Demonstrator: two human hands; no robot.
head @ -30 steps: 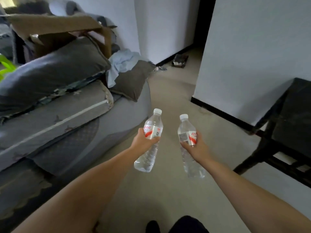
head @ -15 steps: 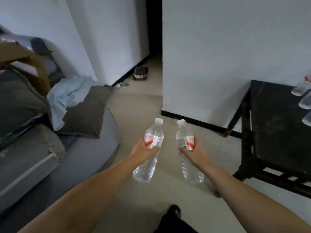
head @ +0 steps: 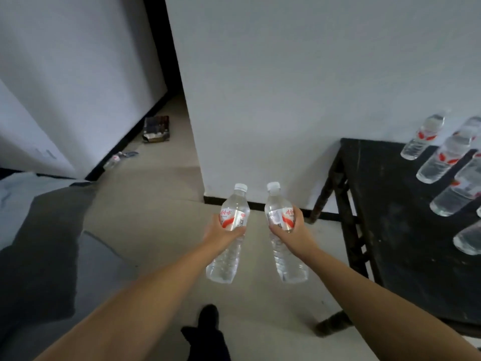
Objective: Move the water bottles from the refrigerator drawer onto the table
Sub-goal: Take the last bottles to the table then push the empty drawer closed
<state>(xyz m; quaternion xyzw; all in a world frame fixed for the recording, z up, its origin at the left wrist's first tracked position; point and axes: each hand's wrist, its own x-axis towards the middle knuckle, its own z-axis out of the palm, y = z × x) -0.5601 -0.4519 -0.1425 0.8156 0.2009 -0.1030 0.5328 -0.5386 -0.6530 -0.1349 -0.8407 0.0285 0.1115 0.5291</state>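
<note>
My left hand (head: pixel 220 234) grips a clear water bottle (head: pixel 230 235) with a red and white label around its middle, cap pointing up and away. My right hand (head: pixel 294 234) holds a second, similar bottle (head: pixel 282 233) the same way. Both bottles hang over the floor in the middle of the view, close together. To the right stands a black table (head: pixel 390 217), and several water bottles (head: pixel 440 160) stand on its far right part, partly cut off by the frame edge. The refrigerator drawer is not in view.
A white wall corner (head: pixel 260 100) rises straight ahead, with a dark hallway (head: pixel 166 61) to its left. A grey sofa end (head: pixel 39 243) fills the left. A dark box (head: pixel 156 128) and a small bottle (head: pixel 113 160) lie on the hallway floor. My shoe (head: pixel 208 316) shows below.
The view has swung to the right: the sofa slid off to the left and the black table with its bottles came further into view. Both hands still carry their bottles.
</note>
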